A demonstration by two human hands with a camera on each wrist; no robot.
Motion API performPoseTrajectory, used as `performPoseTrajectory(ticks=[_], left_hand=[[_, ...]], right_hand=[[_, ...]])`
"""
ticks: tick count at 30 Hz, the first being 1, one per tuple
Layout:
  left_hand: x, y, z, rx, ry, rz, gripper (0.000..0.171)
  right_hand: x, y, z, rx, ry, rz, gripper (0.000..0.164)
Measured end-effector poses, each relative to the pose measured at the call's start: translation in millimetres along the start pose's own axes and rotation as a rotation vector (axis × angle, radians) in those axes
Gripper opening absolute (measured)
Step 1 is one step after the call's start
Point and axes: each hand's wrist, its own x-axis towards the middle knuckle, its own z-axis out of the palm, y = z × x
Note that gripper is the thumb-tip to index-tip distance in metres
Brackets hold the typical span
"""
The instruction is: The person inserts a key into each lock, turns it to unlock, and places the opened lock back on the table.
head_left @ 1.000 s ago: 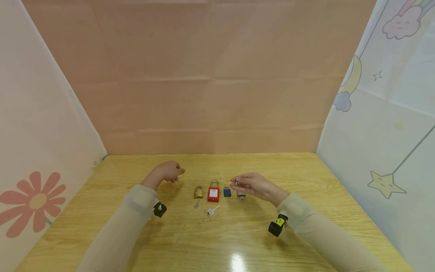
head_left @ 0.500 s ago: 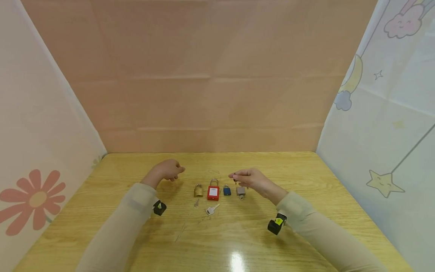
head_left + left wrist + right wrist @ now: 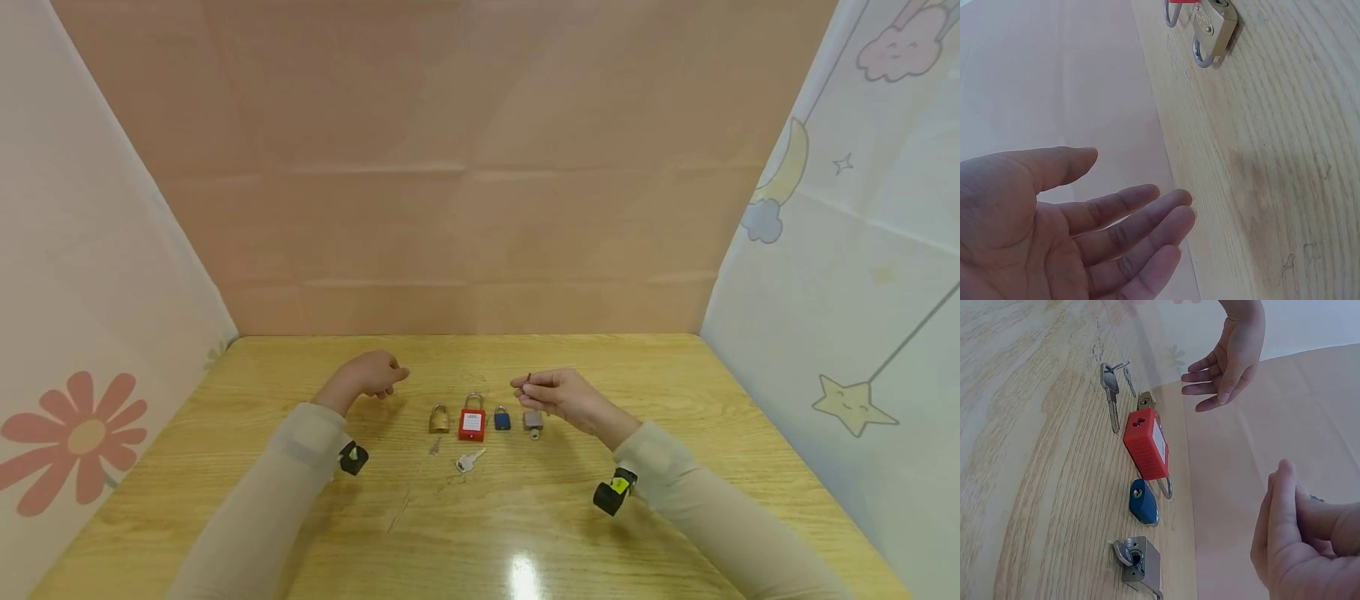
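Observation:
My right hand (image 3: 562, 396) pinches a small key (image 3: 528, 381) between thumb and fingers, above and behind the grey padlock (image 3: 533, 422). In the right wrist view only a bit of the key (image 3: 1316, 498) shows beside the thumb. My left hand (image 3: 371, 375) hovers at the left holding nothing, its fingers loosely bent in the left wrist view. Between the hands lie a brass padlock (image 3: 439, 420), a red padlock (image 3: 472, 424) with a white label, and a small blue padlock (image 3: 502, 419). The grey padlock has a hinged flap (image 3: 1124, 553) standing out near its keyhole.
A small key (image 3: 435, 447) lies in front of the brass padlock. A larger key (image 3: 470, 460) on a ring lies before the red one. The wooden table (image 3: 337, 533) meets a pinkish back wall (image 3: 465, 208) and patterned side walls.
My right hand first drew up and back off the grey padlock, uncovering it, then shifted slightly right. The key in its fingers turned from pointing down to pointing up. The left hand stayed put.

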Motion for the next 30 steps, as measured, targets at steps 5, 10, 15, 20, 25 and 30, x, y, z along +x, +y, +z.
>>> performPoseTrajectory(ticks=[5, 10, 15, 20, 25, 30], left_hand=[[0.3, -0.4, 0.6, 0.005, 0.000, -0.002, 0.049], [0.7, -1.5, 1.2, -0.006, -0.009, 0.003, 0.048], [0.7, -1.8, 1.8, -0.013, -0.012, 0.011, 0.049], [1.5, -3.1, 2.4, -0.014, -0.010, 0.013, 0.045], [1.1, -2.4, 2.3, -0.013, -0.004, 0.010, 0.045], [0.9, -2.4, 1.5, -0.007, -0.002, 0.004, 0.049]], right_hand=[[-2.0, -1.7, -2.6, -0.015, 0.010, 0.012, 0.039], [-3.9, -4.5, -2.7, -0.095, 0.069, 0.034, 0.037], [-4.5, -4.3, -2.3, -0.141, 0.103, 0.036, 0.028], [-4.9, -2.4, -4.0, -0.092, 0.076, 0.002, 0.022], [-4.9, -2.1, -6.2, -0.010, 0.041, -0.011, 0.022], [-3.8, -1.9, -6.7, -0.025, 0.030, -0.006, 0.028]])
